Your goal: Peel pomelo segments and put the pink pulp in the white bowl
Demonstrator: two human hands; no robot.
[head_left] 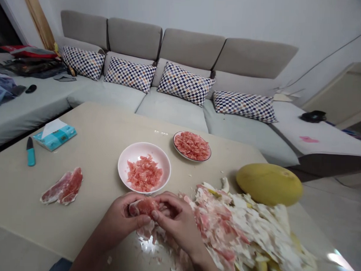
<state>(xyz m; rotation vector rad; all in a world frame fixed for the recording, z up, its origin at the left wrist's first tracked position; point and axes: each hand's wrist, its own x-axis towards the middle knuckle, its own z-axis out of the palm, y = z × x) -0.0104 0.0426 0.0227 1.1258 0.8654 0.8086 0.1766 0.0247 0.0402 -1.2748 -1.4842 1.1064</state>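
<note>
Between my two hands is a pink pomelo segment (147, 206), with pale membrane hanging below it. My left hand (123, 214) grips its left side, thumb across the front. On the right side, the thumb and fingers of my right hand (176, 216) pinch the segment. Just beyond my hands stands a white bowl (123, 170) holding pink pomelo pulp (145, 173). To the left, unopened pomelo segments (63, 186) lie on the table. Right of my hands spreads a heap of white peel and pink membrane (239, 224).
A whole yellow pomelo (269, 184) sits behind the peel heap. A dark-rimmed plate of pulp (192, 145) stands behind the bowl. A teal-handled knife (31, 156) and a tissue pack (57, 135) lie at the table's left. Beyond the table (100, 148) is a grey sofa (172, 113) with patterned cushions.
</note>
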